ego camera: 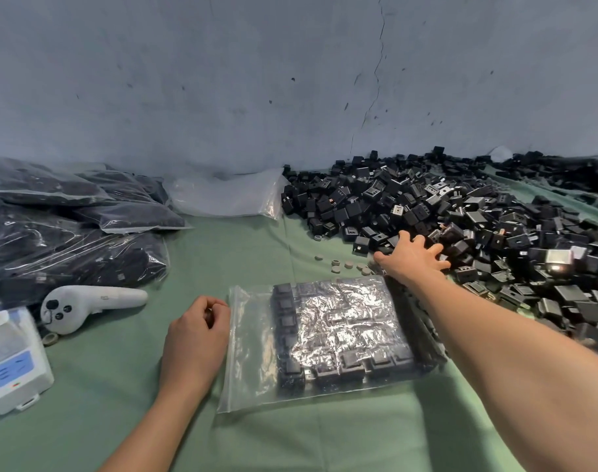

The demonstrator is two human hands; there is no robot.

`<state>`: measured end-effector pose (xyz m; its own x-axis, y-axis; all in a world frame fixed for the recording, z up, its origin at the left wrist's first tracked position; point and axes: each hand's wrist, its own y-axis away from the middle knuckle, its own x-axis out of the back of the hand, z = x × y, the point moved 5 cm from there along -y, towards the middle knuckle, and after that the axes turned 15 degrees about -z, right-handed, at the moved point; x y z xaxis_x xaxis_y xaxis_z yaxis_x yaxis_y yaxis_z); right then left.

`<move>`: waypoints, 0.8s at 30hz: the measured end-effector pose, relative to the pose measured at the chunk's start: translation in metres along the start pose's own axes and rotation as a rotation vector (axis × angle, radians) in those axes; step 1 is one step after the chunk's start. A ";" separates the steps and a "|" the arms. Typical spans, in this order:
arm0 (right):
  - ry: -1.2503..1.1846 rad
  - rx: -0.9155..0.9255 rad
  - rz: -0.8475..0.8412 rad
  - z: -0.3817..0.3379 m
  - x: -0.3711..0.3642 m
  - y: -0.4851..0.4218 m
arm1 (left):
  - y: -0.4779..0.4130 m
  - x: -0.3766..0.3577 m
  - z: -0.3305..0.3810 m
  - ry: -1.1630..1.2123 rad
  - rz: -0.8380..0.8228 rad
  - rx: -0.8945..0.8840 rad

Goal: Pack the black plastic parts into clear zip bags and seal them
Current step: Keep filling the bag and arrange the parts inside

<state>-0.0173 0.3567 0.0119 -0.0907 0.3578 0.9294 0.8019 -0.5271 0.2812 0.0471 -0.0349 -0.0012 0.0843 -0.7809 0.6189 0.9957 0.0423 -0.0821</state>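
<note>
Bare left hand (195,338), bare right hand (414,259), both forearms uncovered

small packing workshop, bulk hand-packing type. indicators:
- a large loose pile (461,212) of identical black plastic parts lies directly on the tabletop (120,369), heaped against the wall (256,80).
- filled bags (69,240) of the same parts are stacked at the left.
- a bundle of empty bags (222,199) lies between that stack and the pile.
- one zip bag (249,352) at the front holds parts in flat rows.
- the tabletop has a plain green cover; the wall is bare, grey and cracked.
</note>
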 end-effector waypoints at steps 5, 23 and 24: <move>0.027 -0.022 0.043 0.000 0.000 -0.001 | 0.000 0.000 0.002 -0.005 0.006 -0.009; -0.006 0.298 0.262 0.029 0.002 0.002 | -0.001 -0.001 0.002 -0.032 0.002 -0.020; -0.028 0.300 0.269 0.030 0.003 0.003 | -0.001 -0.001 0.002 -0.033 0.000 -0.018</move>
<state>0.0024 0.3794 0.0083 0.1586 0.2608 0.9523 0.9320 -0.3581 -0.0571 0.0466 -0.0334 -0.0002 0.0857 -0.7601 0.6441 0.9949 0.0307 -0.0962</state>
